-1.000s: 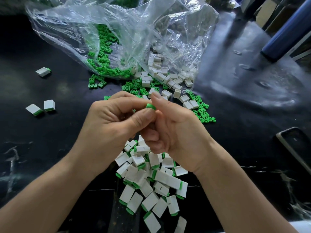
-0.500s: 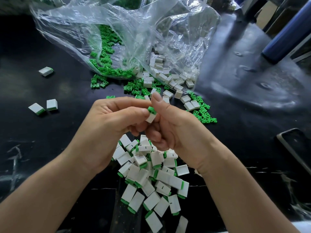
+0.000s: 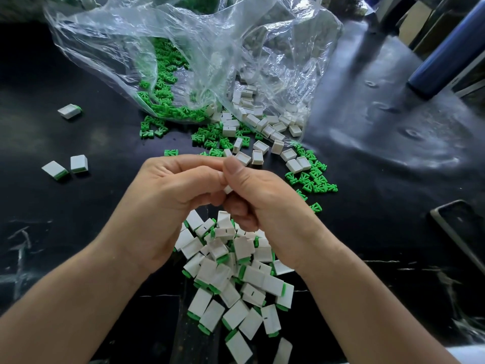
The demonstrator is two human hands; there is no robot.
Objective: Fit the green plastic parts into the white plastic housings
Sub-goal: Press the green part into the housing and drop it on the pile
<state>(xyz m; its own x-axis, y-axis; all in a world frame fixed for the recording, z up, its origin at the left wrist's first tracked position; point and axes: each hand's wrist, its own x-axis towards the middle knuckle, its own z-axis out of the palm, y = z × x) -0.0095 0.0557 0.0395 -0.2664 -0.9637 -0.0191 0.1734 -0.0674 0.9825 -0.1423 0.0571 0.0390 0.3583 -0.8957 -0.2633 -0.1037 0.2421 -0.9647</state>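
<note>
White housing (image 3: 227, 189), mostly hidden, apparently pinched between curled left hand (image 3: 168, 203) and right hand (image 3: 265, 203).

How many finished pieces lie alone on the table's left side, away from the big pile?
3. One piece lies farthest back, left of the bag. Two more sit side by side nearer the person, and. None look hidden there.

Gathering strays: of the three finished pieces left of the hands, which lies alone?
The far one, near the plastic bag, green end pointing right. The other two sit side by side closer to the left hand.
</note>
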